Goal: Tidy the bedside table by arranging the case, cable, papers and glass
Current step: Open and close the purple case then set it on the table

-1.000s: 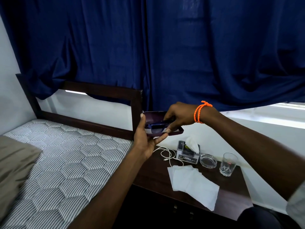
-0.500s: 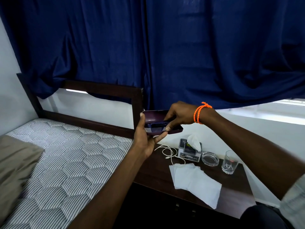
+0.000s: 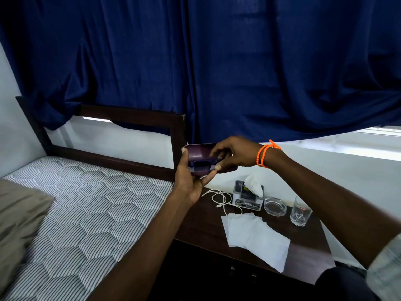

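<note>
Now both hands, left & right, grip open case above table

Clear glass, dark wood table

The right hand has moved its fingers deeper into the open case; the lid now sits closer above them.

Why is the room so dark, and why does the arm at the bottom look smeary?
In the head view, the blue curtain covers most of the window, so daylight only slips in under it; the right sleeve blurs near the frame edge, while both hands, left and right, on the purple case look fairly sharp.
</note>
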